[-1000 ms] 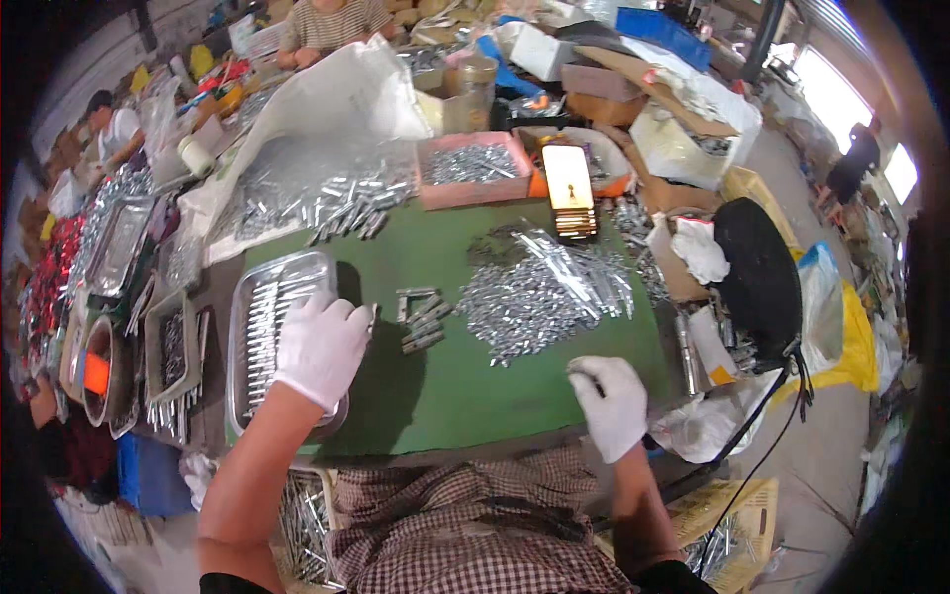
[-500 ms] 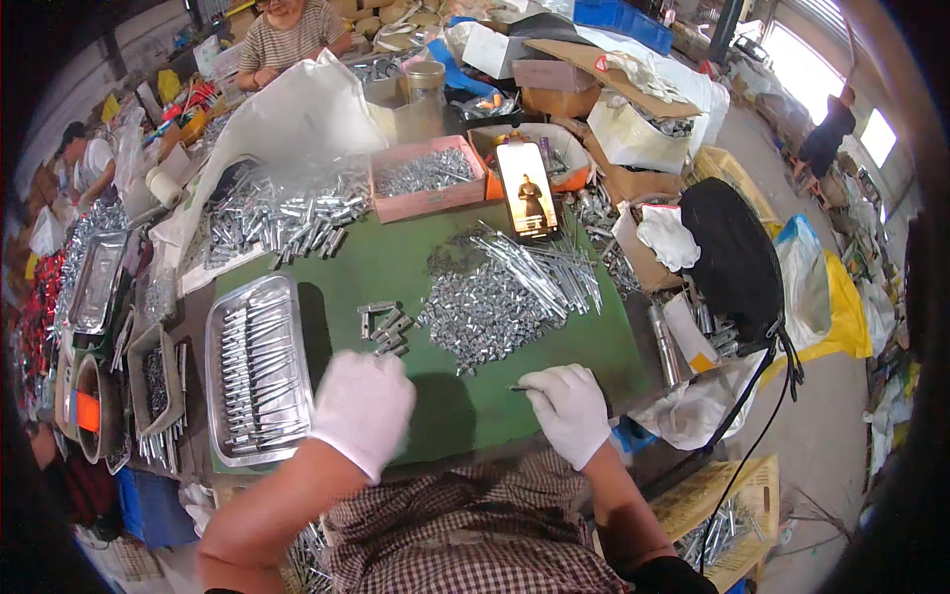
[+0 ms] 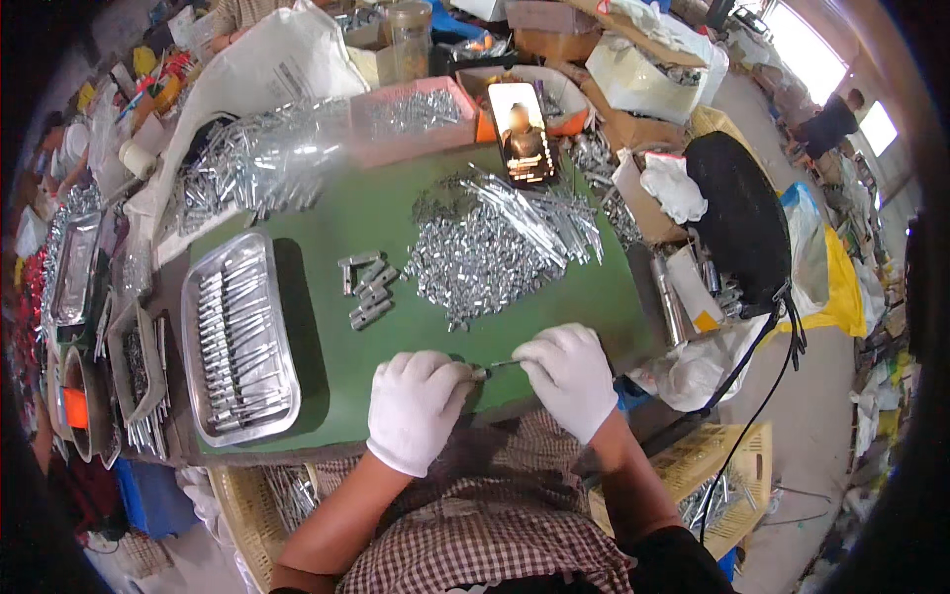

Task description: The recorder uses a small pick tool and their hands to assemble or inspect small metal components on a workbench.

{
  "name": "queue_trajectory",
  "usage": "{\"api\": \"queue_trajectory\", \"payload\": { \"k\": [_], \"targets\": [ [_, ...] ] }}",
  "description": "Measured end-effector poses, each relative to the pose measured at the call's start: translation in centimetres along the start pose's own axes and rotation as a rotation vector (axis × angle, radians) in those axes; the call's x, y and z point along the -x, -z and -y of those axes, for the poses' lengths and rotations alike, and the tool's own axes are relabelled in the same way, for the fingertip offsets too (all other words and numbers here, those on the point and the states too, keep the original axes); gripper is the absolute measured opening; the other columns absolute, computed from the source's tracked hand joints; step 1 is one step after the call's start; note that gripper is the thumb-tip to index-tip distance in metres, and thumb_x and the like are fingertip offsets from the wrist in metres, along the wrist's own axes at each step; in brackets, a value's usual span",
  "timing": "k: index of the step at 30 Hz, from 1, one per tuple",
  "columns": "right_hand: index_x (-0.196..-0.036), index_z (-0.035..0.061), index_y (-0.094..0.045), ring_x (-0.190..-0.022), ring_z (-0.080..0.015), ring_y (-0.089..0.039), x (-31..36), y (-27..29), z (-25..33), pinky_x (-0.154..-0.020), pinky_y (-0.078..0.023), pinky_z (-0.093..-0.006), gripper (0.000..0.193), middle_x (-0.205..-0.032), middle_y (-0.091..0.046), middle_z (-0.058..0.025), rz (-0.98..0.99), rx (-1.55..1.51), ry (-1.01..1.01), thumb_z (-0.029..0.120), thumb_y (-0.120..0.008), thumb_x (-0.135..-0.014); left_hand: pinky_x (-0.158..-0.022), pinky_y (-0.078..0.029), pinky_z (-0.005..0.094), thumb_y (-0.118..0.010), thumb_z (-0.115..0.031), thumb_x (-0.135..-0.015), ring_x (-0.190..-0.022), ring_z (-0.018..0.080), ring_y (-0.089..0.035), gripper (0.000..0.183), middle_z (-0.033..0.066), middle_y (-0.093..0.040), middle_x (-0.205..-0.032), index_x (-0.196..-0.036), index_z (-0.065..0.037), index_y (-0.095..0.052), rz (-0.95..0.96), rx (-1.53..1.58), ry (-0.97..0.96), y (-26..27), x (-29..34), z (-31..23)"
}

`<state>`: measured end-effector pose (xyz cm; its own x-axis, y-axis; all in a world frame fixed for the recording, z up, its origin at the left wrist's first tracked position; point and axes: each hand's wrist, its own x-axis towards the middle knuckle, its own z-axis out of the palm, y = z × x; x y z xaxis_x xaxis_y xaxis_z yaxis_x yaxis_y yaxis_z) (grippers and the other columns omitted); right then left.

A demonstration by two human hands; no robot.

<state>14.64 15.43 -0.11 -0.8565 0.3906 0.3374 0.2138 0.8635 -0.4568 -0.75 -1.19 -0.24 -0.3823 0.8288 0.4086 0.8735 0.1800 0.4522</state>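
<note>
Near the front edge of the green work surface (image 3: 346,396), my white-gloved hands face each other. My left hand (image 3: 416,411) is closed, pinching a short metal sleeve (image 3: 482,374) whose end shows past the fingertips. A thin metal rod (image 3: 505,362) sticks out of the closed fingers of my right hand (image 3: 572,381), pointing toward the sleeve. Whether rod and sleeve touch is too small to tell. Beyond my hands lie a heap of small metal pieces (image 3: 480,257), a bundle of long rods (image 3: 539,223) and several loose metal cylinders (image 3: 372,315).
On the left, a metal tray (image 3: 287,381) holds a row of rod-shaped parts. A lit phone (image 3: 520,134) leans at the back beside a pink box (image 3: 401,148) of metal parts. A black bag (image 3: 737,233) stands at right. Yellow crates (image 3: 757,460) sit below the table edge.
My left hand has moved right, toward my right hand, and a metal sleeve now shows in its fingers. The rod in my right hand shows more clearly. The whole view has shifted.
</note>
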Motion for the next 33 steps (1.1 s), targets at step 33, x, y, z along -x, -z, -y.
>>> {"api": "queue_trajectory", "payload": {
  "k": [33],
  "targets": [
    [-0.094,0.0182,-0.071,-0.102,-0.0285,-0.062,-1.2,-0.6,0.1,-0.093,-0.044,-0.0446,0.011,-0.097,-0.068,-0.0008,0.021,0.048,0.092,0.015,-0.072,-0.084,-0.075,-0.046,0.0428,-0.077,-0.011,-0.078,-0.084,0.0278,-0.061,0.020,0.0025,-0.063,-0.090,-0.098,-0.015,-0.073,-0.060,-0.024,0.011,-0.5,0.4,0.1]
  ]
}}
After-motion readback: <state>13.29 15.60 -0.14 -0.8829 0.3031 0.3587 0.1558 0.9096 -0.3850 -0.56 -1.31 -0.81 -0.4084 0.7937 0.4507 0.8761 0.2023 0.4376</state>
